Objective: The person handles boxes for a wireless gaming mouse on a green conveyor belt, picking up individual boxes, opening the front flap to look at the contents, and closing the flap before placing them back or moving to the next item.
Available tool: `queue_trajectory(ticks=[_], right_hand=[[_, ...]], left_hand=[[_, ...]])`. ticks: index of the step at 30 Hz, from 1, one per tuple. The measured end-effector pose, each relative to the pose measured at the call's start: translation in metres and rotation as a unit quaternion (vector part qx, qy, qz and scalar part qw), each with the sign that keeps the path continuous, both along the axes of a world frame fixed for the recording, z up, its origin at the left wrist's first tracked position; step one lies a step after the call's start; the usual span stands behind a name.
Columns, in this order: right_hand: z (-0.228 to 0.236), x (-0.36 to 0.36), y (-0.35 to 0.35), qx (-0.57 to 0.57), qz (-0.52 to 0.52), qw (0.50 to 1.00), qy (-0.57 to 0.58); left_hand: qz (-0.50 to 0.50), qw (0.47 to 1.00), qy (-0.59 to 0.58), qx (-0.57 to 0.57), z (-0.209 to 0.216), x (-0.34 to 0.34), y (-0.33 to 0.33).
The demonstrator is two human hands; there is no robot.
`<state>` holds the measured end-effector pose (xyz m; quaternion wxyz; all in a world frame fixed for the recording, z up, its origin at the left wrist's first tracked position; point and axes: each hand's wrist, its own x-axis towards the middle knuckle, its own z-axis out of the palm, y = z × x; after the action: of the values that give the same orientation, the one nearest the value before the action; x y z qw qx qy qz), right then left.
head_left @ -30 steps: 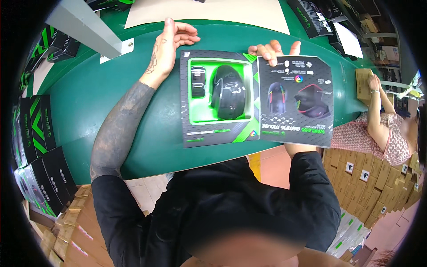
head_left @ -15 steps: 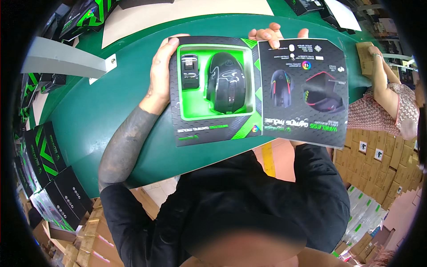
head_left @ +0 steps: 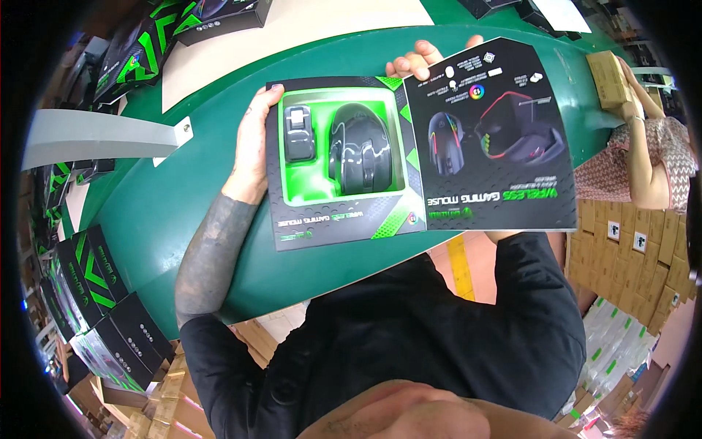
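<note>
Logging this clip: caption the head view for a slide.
Left hand and right hand hold an open-flapped mouse box at a green table.

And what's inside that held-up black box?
A black mouse and a small black piece, in a green tray. Anything under the mouse or behind the tray is covered.

Your worktable [head_left: 164, 194] has a smooth green top with a soft sheen under bright light. To your left, a grey metal post [head_left: 106, 135] meets the tabletop at a bolted foot plate [head_left: 174, 140]. A beige sheet [head_left: 314, 28] covers part of the far side. Beside you on the right, note the pink floor [head_left: 440, 262] with its yellow stripe [head_left: 460, 267]. Stacked brown cartons [head_left: 621, 272] rise beyond; further cartons [head_left: 183, 421] stand at lower left.
</note>
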<state>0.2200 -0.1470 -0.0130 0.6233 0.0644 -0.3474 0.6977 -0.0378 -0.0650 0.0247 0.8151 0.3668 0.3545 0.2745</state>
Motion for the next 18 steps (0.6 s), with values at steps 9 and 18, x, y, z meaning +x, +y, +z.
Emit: queue_trajectory(ticks=[9, 18], right_hand=[[0.043, -0.042, -0.015, -0.153, -0.434, 0.619, -0.637], [0.034, -0.015, -0.006, -0.208, -0.511, 0.632, -0.544]], left_hand=[[-0.204, 0.924, 0.203, 0.253, 0.013, -0.002, 0.015], [0.208, 0.941, -0.232, 0.134, 0.007, -0.012, 0.067]])
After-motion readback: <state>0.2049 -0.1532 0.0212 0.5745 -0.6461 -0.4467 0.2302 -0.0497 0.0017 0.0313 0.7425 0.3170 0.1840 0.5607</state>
